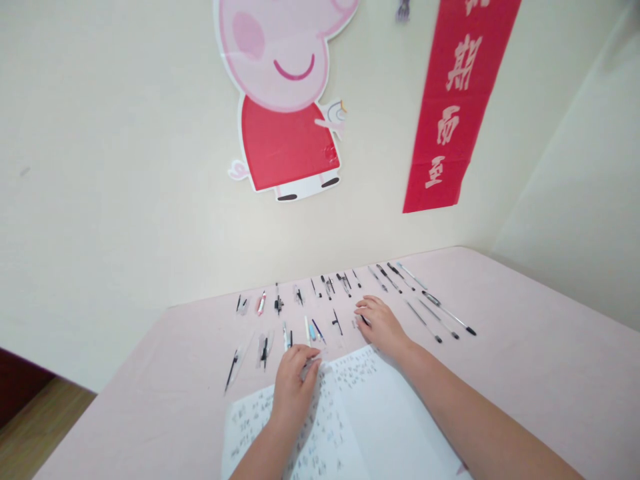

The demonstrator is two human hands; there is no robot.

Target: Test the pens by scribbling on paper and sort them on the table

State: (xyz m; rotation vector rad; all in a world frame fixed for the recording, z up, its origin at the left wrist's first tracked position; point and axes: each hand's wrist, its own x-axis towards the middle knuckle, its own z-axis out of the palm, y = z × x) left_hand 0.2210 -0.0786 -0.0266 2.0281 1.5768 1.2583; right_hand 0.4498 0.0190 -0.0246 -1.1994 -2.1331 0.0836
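An open notebook [400,417] with handwriting on its pages lies in front of me on a pink-covered table. My left hand [295,380] rests over the notebook's upper edge, fingers loosely curved, with a gap between thumb and forefinger; a see-through bit shows there, too faint to name. Just beyond the notebook's top right, my right hand [381,325] has its fingers apart over a small black pen part [366,321]. Whether it touches that part I cannot tell. Left of it lies a thin black pen piece [338,321]. Near my left fingertips are a blue-and-white pen [285,335] and slim pen pieces [314,331].
Several pens and pen parts line the back of the table, including a pink-and-white pen [261,303]. Long refills [424,321] and a clear pen [449,312] lie at right. A pig cutout [290,143] and a red banner [450,127] hang on the wall behind.
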